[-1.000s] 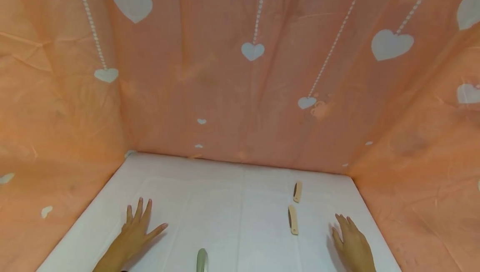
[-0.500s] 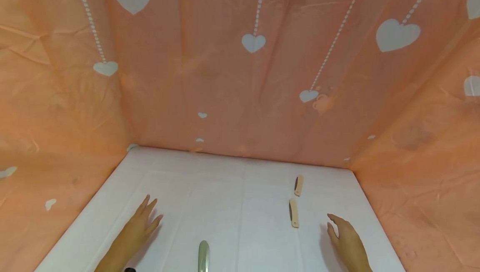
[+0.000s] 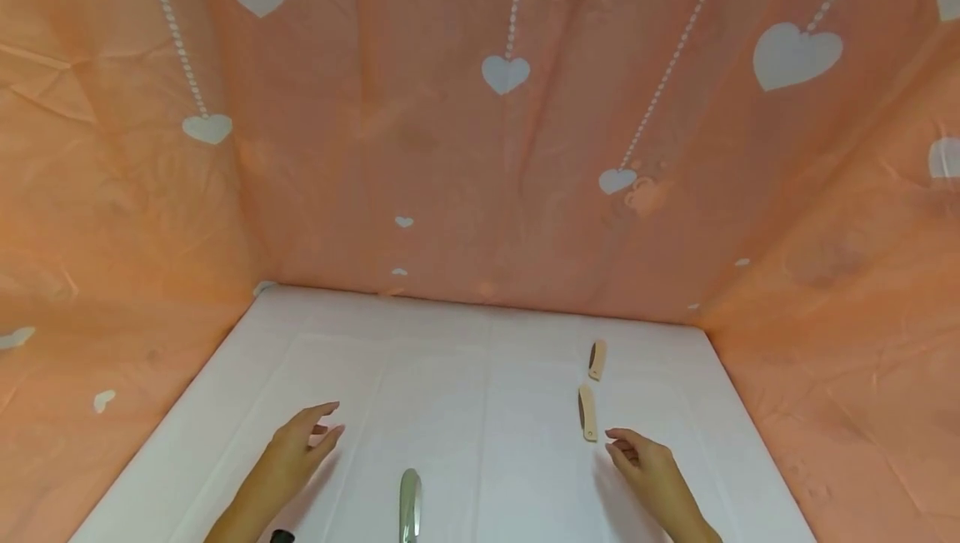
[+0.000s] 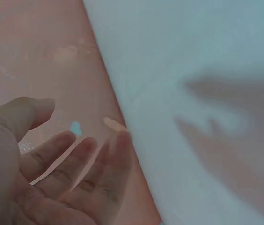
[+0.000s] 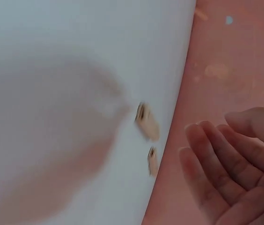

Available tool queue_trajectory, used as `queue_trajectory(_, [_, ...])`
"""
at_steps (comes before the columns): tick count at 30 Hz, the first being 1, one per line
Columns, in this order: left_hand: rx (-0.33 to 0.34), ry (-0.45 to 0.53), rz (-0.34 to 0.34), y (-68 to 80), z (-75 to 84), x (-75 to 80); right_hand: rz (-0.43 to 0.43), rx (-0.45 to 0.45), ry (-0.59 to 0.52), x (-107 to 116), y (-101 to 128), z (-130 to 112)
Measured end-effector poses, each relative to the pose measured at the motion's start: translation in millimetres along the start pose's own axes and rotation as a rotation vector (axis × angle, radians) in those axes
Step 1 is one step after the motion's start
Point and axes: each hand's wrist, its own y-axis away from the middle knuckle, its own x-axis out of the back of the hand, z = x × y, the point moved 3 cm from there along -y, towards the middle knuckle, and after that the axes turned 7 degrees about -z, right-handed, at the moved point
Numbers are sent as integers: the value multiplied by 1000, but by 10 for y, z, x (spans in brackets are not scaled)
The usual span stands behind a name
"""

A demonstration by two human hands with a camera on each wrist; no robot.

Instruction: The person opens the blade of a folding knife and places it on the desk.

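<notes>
Two slim beige pieces lie on the white table in the head view: a nearer one (image 3: 588, 414) and a farther one (image 3: 597, 360). Each has a dark strip along its left side and a small round mark near its lower end; their exact kind is unclear. My right hand (image 3: 651, 472) hovers just right of the nearer piece, fingers loosely bent and holding nothing. Over the table's left part, my left hand (image 3: 296, 447) is held with thumb and fingers apart, also without anything. Between the hands, at the bottom edge, is a green rounded object (image 3: 408, 501) with a shiny side, partly cut off.
The white tabletop (image 3: 450, 376) is bounded by an orange cloth (image 3: 450, 160) with white hearts at the back and both sides. A small black item (image 3: 282, 535) shows beside my left forearm.
My right hand has moved left toward the nearer beige piece, its fingers bending. The left hand has turned and shifted right, its spread fingers coming closer together. The head view has tilted slightly.
</notes>
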Motion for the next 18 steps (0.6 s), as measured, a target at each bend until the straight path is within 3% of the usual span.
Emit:
queue_trajectory(10, [103,164,-103,92,127,-219,-249,109,-270,-323,30,-241])
queue_trajectory(13, [97,183,-111,106,132,-291,-330,110,-374,-455,38,-295])
queue_trajectory(18, [21,218,-167,152,157,-375,-447,115,-513,-679,48,-382])
